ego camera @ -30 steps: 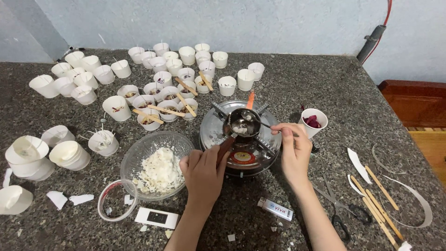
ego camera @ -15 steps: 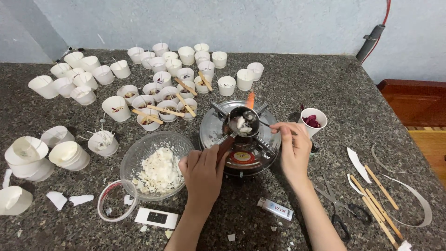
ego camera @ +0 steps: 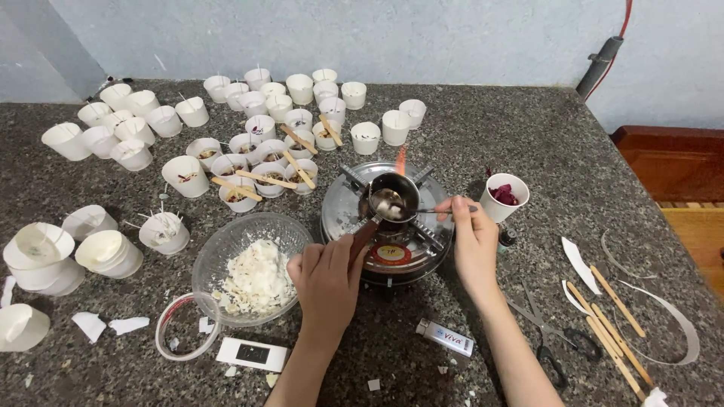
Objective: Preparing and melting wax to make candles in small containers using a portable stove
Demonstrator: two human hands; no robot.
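In the head view, at the centre of the frame, a small metal melting pot [ego camera: 392,200] is held over a round steel burner [ego camera: 388,226], with an orange flame [ego camera: 400,160] showing just behind it. The left hand [ego camera: 326,283] is clenched around the pot's dark handle [ego camera: 362,237]. The right hand [ego camera: 473,240] is pinched on a thin metal spoon [ego camera: 418,212], whose bowl is dipped into the whitish lumps in the pot. To the lower left, a glass bowl of white wax flakes [ego camera: 253,275] is set just beside the burner. In the upper left, many white paper cups [ego camera: 249,128] are crowded, some bridged by wooden sticks [ego camera: 265,179].

Hot wax could be spilled onto the burner if the pot were tilted by the stirring. The fingers near the flame could be burned.
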